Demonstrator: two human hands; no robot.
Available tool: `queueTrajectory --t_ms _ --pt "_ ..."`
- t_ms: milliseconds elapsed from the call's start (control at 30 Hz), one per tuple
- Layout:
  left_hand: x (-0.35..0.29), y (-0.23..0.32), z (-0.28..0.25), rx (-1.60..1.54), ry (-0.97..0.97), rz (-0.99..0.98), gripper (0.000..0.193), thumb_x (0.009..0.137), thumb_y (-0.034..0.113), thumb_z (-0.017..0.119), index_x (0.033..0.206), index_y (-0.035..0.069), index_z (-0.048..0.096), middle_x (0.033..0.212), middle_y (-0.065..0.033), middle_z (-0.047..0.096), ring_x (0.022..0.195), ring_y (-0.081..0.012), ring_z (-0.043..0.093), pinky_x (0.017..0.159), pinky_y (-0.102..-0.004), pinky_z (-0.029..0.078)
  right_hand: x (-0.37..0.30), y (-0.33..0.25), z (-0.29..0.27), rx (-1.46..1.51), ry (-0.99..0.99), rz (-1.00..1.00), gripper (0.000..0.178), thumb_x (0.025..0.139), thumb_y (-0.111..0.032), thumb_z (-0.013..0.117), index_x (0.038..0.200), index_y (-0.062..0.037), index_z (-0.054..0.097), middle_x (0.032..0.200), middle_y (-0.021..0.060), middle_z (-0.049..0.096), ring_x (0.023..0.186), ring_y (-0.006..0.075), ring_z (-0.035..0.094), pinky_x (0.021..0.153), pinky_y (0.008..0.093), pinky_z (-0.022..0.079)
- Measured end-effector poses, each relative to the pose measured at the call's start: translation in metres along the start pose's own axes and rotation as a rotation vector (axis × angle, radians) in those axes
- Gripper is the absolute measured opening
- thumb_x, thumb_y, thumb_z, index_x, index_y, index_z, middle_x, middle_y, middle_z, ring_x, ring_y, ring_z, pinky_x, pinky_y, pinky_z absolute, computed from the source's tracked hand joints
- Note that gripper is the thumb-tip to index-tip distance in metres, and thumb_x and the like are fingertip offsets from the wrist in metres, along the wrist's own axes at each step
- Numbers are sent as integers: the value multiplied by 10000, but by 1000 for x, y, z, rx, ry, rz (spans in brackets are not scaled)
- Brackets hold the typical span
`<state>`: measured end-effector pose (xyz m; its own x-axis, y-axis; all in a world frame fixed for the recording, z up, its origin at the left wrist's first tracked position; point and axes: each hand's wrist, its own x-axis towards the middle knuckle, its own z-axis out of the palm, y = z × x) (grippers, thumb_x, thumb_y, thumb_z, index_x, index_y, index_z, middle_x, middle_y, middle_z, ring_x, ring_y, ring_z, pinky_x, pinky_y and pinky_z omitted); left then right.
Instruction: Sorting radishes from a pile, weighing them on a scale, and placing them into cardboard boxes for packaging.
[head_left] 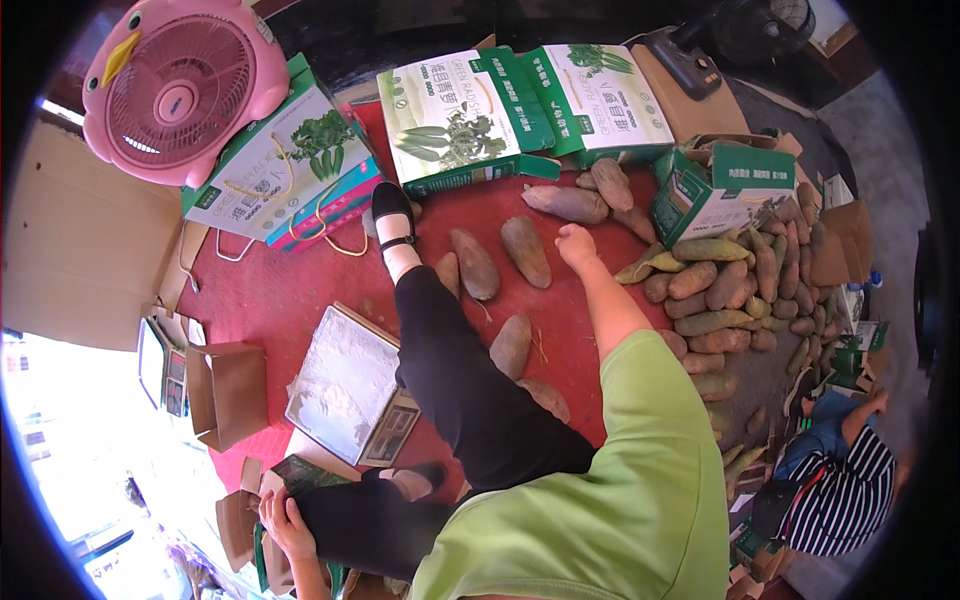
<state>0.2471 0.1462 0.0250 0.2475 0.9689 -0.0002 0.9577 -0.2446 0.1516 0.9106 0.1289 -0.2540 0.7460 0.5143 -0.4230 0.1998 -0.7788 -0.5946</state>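
Red floor mat (270, 290), boxes along its far edge. Sweet potato pile (735, 290) at the right edge. My right hand (575, 243) is a closed fist, empty, just beside one sweet potato (526, 250). My left hand (285, 522) rests flat on my knee.

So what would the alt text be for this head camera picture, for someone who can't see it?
Seen from above, a person seated on a red floor reaches their right hand toward scattered brown tubers, while the left hand rests on a knee. Green-and-white cartons, a pink fan and a weighing scale surround them.
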Motion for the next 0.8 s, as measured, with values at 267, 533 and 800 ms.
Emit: queueTrajectory --t_ms 267,533,800 --pt "16 7 0 -9 -51 -40 274 892 206 489 1060 19 599 1010 -164 587 1066 -341 477 935 -444 350 64 -76 -23 -18 270 -150 499 744 -154 675 1203 -39 516 1226 212 501 1171 342 471 978 380 393" --pt "23 9 1 0 -90 -64 306 885 220 483 1094 12 564 930 -140 590 1073 -339 468 938 -448 342 115 -95 -11 213 296 -143 815 670 -32 723 1365 9 298 1316 229 435 1201 303 458 997 337 380" --pt "22 4 1 -20 -83 -72 306 884 212 478 1097 4 551 915 -140 581 1055 -348 469 935 -458 339 100 -104 1 -186 23 -54 465 642 -190 762 1062 -60 609 1054 174 631 1012 333 594 879 379 476"
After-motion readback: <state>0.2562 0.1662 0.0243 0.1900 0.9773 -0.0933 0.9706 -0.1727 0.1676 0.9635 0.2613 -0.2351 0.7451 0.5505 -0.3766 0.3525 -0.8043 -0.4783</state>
